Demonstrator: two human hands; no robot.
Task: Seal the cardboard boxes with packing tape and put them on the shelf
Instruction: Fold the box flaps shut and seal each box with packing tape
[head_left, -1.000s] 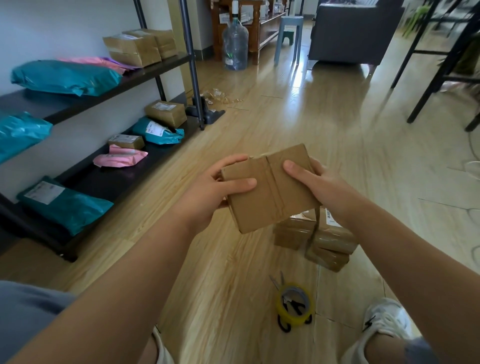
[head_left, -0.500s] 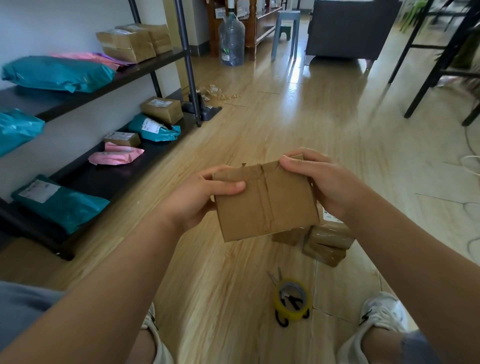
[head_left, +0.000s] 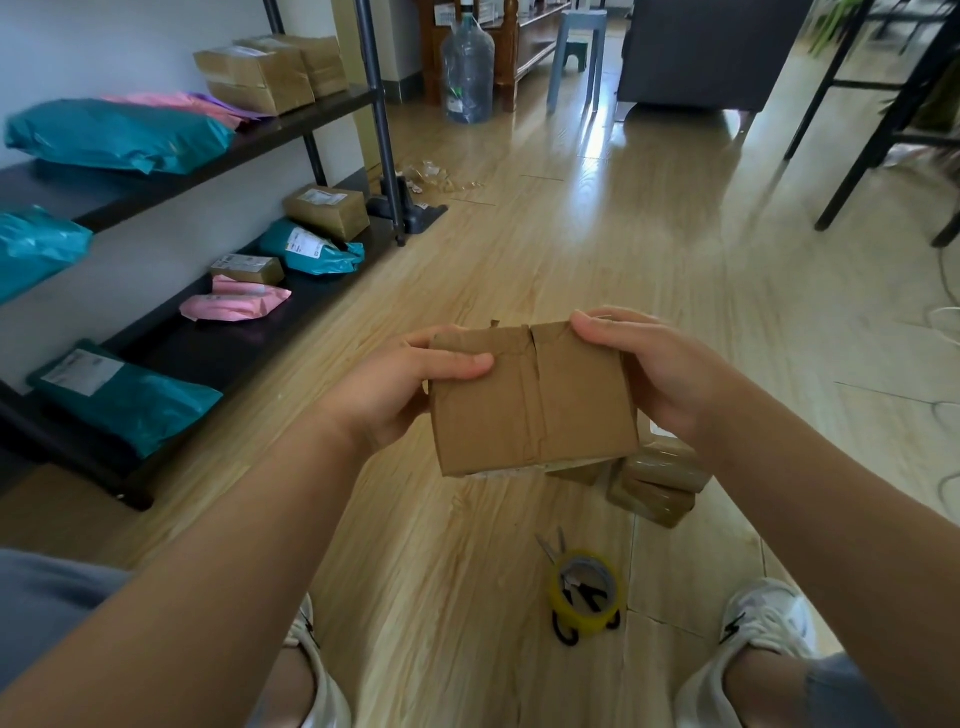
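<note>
Bright, even daylight comes from the far end of the room, leaving a white glare streak on the wooden floor (head_left: 592, 140). Shadows are soft. Wide-angle distortion bends the edges; the corners look slightly soft.

You hold a small brown cardboard box (head_left: 530, 400) above the floor (head_left: 571, 249), its broad face tilted toward you. A tape strip (head_left: 536, 415) runs down the middle seam, and the far edge is ragged. Beneath it lie stacked taped boxes (head_left: 657, 488), with a yellow tape roll (head_left: 587, 597) near them. More boxes (head_left: 260, 78) sit on the shelf (head_left: 311, 122).
</note>
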